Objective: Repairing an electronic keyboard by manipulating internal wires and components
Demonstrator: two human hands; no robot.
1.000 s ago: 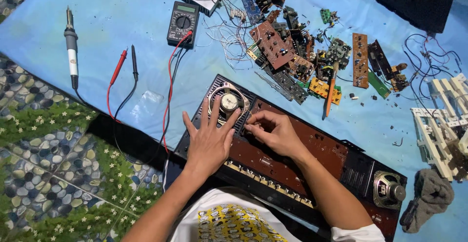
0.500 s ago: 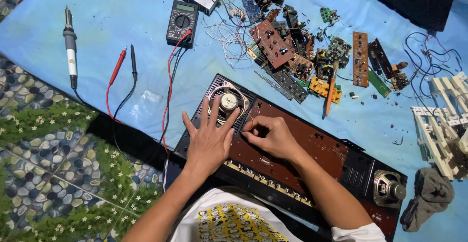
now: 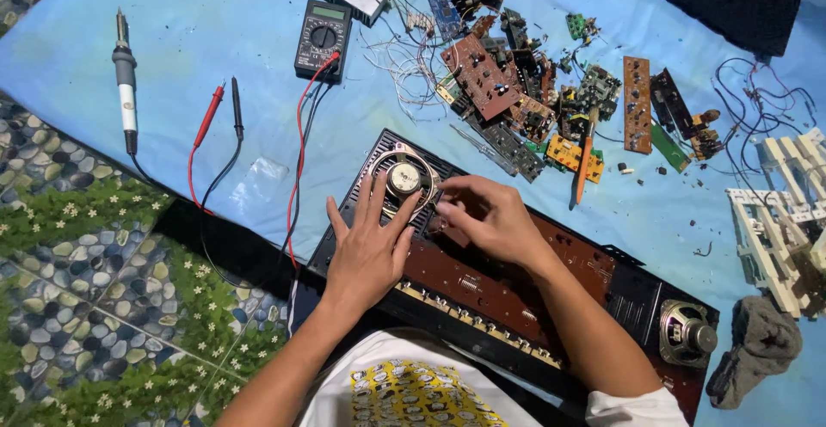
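Head view, one moment.

Left hand (image 3: 368, 251): flat, fingers spread, palm down on the left end of the open keyboard case (image 3: 632, 302). Grips nothing. Fingertips reach up around the left speaker (image 3: 404, 178), which lies at 12 o'clock from the palm, touching or nearly so.

Right hand (image 3: 490, 221): fingers curled together, tips pinched at the speaker's right edge. Whether they hold a wire, a screw or only press on the board (image 3: 516, 285) I cannot tell; the tips hide it.

Key relation: the speaker sits at 9 o'clock from the right fingertips, just beside them, and at 12 o'clock from the left palm. Both hands are close; the right fingertips are nearer its rim. The case's long axis runs from 10 o'clock to 4 o'clock across the view, speaker at the 10 o'clock end. A second speaker (image 3: 687, 334) sits at the 4 o'clock end, well apart from both hands.

Surroundings, on the blue sheet (image 3: 198, 14):
- multimeter (image 3: 323, 40) at 11 o'clock of the case, red probe (image 3: 208, 117) and black probe (image 3: 237, 109) lying beside each other to its left
- soldering iron (image 3: 126, 92) at far 10 o'clock
- heap of loose circuit boards (image 3: 516, 92) at 1 o'clock
- grey rag (image 3: 757, 350) at 3 o'clock, white keys (image 3: 783, 221) above it
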